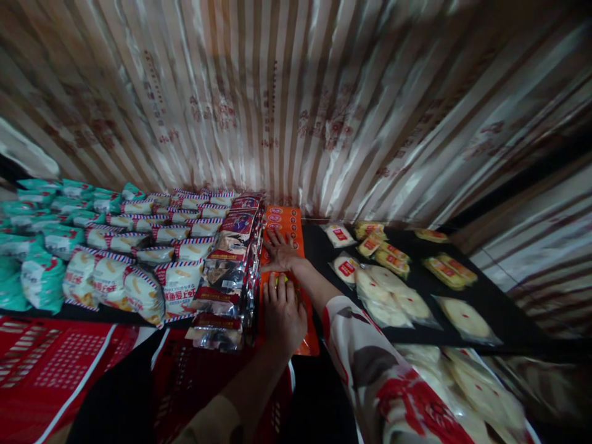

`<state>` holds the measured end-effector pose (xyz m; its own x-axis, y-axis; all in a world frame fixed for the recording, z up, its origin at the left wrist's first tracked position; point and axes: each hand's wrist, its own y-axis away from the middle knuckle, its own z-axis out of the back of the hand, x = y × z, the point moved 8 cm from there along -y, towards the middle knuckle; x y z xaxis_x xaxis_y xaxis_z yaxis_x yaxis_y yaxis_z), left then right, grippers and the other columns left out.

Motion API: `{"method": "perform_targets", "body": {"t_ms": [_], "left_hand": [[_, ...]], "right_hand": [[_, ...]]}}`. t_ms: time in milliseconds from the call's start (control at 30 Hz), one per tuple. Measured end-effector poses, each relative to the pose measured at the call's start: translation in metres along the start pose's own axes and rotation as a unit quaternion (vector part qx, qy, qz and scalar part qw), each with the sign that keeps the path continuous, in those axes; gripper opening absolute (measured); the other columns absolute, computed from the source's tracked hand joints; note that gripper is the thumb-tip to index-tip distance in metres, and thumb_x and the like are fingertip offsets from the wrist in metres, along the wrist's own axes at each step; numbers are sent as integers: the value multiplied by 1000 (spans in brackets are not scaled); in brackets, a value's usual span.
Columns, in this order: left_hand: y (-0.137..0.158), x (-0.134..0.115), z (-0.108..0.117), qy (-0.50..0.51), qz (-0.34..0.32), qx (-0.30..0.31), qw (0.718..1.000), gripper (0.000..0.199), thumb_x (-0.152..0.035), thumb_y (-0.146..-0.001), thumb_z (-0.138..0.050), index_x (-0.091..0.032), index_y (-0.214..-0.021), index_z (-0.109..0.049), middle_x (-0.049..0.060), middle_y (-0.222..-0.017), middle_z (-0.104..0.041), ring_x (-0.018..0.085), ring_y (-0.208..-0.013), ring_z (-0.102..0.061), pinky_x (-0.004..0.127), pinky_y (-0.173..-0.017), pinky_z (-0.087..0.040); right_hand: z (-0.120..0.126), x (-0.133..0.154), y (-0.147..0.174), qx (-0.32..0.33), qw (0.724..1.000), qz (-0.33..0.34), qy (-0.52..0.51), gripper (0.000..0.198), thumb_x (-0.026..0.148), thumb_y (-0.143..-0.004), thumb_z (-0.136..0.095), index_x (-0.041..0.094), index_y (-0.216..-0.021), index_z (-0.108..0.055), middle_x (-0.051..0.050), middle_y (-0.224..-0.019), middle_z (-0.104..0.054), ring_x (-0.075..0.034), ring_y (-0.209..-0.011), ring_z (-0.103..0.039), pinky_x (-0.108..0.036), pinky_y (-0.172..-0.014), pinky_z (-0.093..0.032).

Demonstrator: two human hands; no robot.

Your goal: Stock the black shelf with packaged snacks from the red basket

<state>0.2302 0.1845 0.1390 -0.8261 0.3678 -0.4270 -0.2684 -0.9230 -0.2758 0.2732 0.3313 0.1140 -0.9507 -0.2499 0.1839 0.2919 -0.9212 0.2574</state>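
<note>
Both of my hands lie on a long orange package (296,229), printed with rows of small logos, near the middle of the black surface. My right hand (281,253) rests on its farther half, fingers spread flat. Closer to me, my left hand (284,313) presses palm-down, its fingers stretched out over a small yellow patch on the package. Touching the orange package on its left is a stack of dark red and silver foil packets (226,265), overlapping lengthwise. Neither hand has its fingers wrapped round anything.
White snack bags (178,290) and teal bags (44,271) stand in rows on the left. To the right lie flat packs of pale round food (382,296) and yellow packs (391,258). Red baskets (55,364) sit below the front edge; a striped curtain (277,111) hangs behind.
</note>
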Motion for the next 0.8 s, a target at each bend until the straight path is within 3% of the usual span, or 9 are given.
{"method": "perform_targets", "body": {"t_ms": [300,633,800], "left_hand": [[0,-1,1,-6,-2,3,1000,46,-25,-81,-49,-10,-124,-56,14,-138,-49,33,-135,-33,52,-111,-28],[0,-1,-2,-4,2,7,1000,47,-24,-82,-49,-9,-126,-54,14,-140,-46,33,-136,-31,53,-112,-28],[-1,-3,4,-1,1,-4,1000,44,-26,-85,-47,-9,-124,-56,15,-138,-48,33,-135,-33,53,-110,-31]], "right_hand": [[3,0,0,-16,1000,0,-20,113,74,-67,-52,16,-150,-3,-13,-157,-1,-33,-142,14,-58,-110,7],[2,-1,1,-27,999,2,-26,110,75,-67,-51,13,-149,-11,-13,-157,-1,-34,-142,11,-57,-110,9],[6,-5,-3,16,999,-7,-50,104,64,-68,-57,17,-149,-12,-11,-157,-2,-33,-143,9,-56,-111,6]]}}
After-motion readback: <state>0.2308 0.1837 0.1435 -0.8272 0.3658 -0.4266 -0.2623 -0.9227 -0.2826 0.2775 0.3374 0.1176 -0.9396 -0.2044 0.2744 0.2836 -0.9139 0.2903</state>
